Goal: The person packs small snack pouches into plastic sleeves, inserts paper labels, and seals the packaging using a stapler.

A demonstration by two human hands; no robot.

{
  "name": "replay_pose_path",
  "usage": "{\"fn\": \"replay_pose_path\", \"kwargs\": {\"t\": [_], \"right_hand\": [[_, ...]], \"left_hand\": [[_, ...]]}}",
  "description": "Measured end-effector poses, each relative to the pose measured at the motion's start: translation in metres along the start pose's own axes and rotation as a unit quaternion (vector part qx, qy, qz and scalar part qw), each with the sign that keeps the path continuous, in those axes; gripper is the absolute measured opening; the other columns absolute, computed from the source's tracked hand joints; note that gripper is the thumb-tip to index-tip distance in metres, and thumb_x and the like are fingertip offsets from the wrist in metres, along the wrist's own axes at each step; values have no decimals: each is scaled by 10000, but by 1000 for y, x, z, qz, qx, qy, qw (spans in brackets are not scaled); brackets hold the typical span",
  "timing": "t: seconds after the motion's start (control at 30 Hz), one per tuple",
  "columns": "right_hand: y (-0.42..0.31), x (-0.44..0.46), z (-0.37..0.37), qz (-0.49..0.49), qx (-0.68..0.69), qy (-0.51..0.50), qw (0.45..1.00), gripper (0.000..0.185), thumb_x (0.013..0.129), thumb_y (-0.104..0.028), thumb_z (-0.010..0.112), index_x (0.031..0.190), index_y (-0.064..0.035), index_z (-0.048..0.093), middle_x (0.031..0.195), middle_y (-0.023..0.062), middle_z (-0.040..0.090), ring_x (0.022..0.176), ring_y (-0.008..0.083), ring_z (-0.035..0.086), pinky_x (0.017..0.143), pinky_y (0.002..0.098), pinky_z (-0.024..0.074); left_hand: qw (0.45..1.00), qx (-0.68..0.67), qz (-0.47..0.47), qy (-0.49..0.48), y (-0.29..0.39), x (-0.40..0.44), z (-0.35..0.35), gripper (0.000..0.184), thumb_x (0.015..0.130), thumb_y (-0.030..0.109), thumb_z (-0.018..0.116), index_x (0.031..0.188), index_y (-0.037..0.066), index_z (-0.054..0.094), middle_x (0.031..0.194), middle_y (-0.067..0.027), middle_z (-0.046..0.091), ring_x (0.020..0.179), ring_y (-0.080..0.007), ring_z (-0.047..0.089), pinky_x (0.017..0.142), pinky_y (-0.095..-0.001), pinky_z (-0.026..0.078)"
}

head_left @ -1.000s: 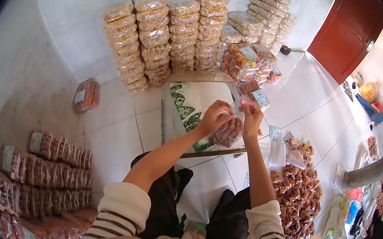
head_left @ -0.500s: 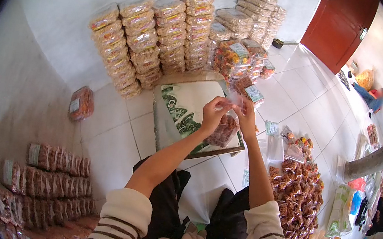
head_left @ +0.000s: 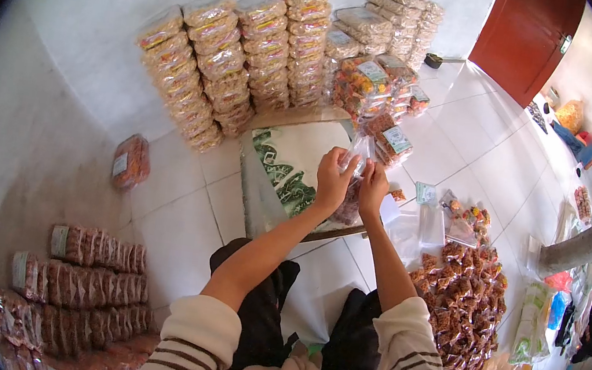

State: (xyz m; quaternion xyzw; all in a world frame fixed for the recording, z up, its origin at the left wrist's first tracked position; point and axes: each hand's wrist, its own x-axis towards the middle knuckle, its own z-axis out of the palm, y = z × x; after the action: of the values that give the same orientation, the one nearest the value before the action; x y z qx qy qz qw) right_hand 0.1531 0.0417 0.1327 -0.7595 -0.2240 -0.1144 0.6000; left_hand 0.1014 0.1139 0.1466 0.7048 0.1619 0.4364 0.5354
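A clear plastic bag with reddish-brown contents (head_left: 347, 207) rests on the near right part of a low table (head_left: 300, 148) with a green leafy pattern. My left hand (head_left: 335, 179) is closed on the left side of the bag's loose upper part. On the right side of that plastic, my right hand (head_left: 372, 188) pinches it close beside the left. The hands partly cover the bag's contents. Just beyond them lie labelled brown packs (head_left: 392, 139) at the table's far right corner.
Tall stacks of packaged goods (head_left: 215, 57) line the wall. Many small brown packets (head_left: 462, 309) and clear bags (head_left: 415, 229) lie right. Rows of packs (head_left: 96, 279) stand lower left, a single pack (head_left: 132, 161) above them. A person (head_left: 578, 146) sits far right, near a red door (head_left: 526, 43).
Both hands have shifted slightly on the bag's upper plastic, and the right hand is now lower. The loose plastic stands up between and above them. The camera view has turned slightly.
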Motion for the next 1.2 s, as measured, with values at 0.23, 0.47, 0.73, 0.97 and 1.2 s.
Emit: {"fn": "replay_pose_path", "kwargs": {"t": [0.23,0.47,0.73,0.97,1.2], "right_hand": [[-4,3,5,2,-13,19,1000,325,897,-210,474,670,22,479,575,152,478,501,253,436,515,359,378],[10,10,6,13,-74,-23,997,325,898,-253,460,763,22,568,638,202,540,534,343,469,525,389,381],[0,16,7,97,-51,-41,993,272,882,-264,491,813,-3,526,628,166,537,546,284,511,530,379,384],[-22,-1,-29,-176,-86,-25,980,306,759,-29,595,1049,-6,499,997,157,522,949,287,498,761,363,414],[-1,-18,-28,-251,-73,-162,951,485,724,15,623,1187,-35,485,1066,142,533,993,263,520,771,325,477]], "left_hand": [[965,213,146,46,-11,5,-4,282,843,231,547,670,37,437,579,-90,444,552,-272,440,623,-360,319],[973,194,109,61,-14,5,1,313,853,254,537,631,67,419,494,-47,402,474,-243,404,613,-347,296],[961,258,78,67,-14,8,-1,348,828,267,568,574,85,413,458,-29,398,442,-218,383,637,-327,267],[964,246,64,77,-14,7,-3,342,785,211,582,541,55,401,446,-57,390,440,-244,385,567,-352,282],[971,212,56,95,-17,6,-1,321,790,197,580,540,84,413,436,-20,365,419,-210,315,659,-327,269]]}}
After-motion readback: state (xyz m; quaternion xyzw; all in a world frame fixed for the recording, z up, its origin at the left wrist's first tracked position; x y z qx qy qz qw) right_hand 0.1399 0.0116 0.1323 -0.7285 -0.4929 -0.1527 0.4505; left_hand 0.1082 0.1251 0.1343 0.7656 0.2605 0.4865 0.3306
